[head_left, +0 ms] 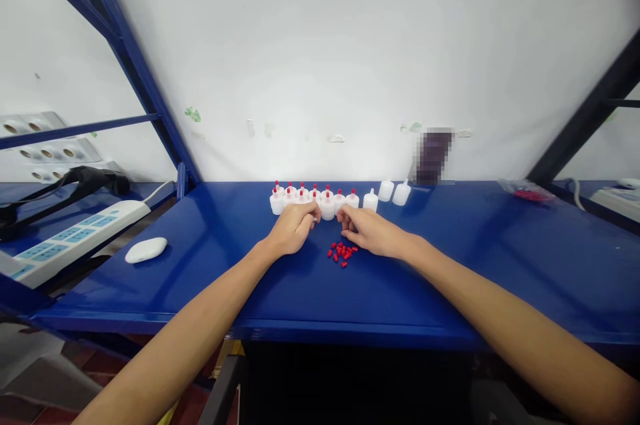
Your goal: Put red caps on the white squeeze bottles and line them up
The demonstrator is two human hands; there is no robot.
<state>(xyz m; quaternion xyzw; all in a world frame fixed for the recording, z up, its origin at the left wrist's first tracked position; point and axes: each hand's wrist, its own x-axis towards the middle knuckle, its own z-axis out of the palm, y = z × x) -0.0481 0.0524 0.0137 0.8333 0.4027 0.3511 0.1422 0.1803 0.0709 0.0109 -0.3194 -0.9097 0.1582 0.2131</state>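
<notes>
Several small white bottles with red caps (277,202) stand in rows on the blue table (280,291). My left hand (295,226) is in front of them, its fingers curled round something small and white that I cannot make out. To its right, my right hand (367,230) has bent fingers near the front bottles; whatever lies between the fingertips is hidden. Loose red caps (344,251) are scattered just in front of my hands. Behind my right hand an uncapped white bottle (371,200) stands upright, and two more white bottles (401,193) are farther right.
A dark phone-like object (434,157) leans on the wall. A clear bag with red pieces (530,193) lies at the back right. On the left are a white case (146,250), a power strip (75,241) and blue metal frame bars (135,58).
</notes>
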